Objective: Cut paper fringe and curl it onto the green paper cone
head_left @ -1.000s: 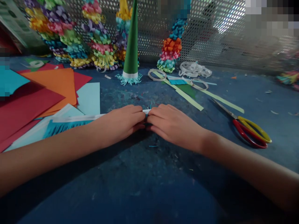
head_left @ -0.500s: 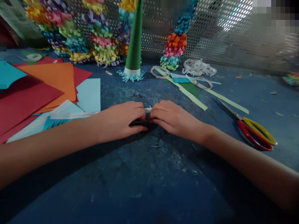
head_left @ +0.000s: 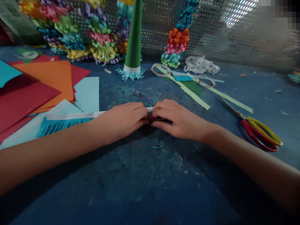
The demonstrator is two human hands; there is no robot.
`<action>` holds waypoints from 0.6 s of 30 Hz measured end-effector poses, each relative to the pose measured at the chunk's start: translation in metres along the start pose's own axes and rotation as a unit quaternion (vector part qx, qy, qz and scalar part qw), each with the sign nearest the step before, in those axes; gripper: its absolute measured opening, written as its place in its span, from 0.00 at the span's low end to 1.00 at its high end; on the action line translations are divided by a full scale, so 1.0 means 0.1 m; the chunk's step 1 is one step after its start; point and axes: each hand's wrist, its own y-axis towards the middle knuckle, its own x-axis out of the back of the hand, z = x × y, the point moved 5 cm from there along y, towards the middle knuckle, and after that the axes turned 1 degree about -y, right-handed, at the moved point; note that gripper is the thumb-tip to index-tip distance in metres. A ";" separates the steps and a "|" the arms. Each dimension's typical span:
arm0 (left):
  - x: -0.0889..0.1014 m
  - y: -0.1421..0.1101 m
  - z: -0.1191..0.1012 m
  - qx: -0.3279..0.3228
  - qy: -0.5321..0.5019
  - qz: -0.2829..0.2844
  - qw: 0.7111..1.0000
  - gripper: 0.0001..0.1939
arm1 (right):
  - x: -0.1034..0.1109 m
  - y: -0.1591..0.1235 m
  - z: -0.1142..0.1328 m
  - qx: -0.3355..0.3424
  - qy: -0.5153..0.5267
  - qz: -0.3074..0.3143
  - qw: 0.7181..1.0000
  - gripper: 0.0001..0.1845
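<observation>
A blue fringed paper strip (head_left: 63,124) with a white band along its upper edge runs from the left into my hands. My left hand (head_left: 124,118) is closed on it, knuckles up, just left of the middle. Fingertips almost touching it, my right hand (head_left: 178,118) pinches the strip's right part. A short white piece of the band shows between the two hands, with small blue fringe bits above it. My fingers and palms hide the rest of what they grip. A thin blue paper shred (head_left: 156,147) lies on the table in front of them.
Red-and-yellow-handled scissors (head_left: 262,131) lie at the right. Orange paper (head_left: 53,78), red sheets and a pale blue sheet (head_left: 87,93) overlap at left. A green paper cone (head_left: 133,40) stands behind, near tape rolls (head_left: 161,70), light green strips (head_left: 195,97) and curled-paper columns (head_left: 175,43).
The left fingers parted and closed again on the strip, while the right thumb has drawn away from its fingers a little. The view has shifted slightly.
</observation>
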 end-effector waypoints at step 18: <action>-0.02 -0.08 -0.08 -0.050 0.008 -0.051 0.997 0.11 | -0.05 0.04 0.04 -0.057 -0.075 -0.029 0.995 0.10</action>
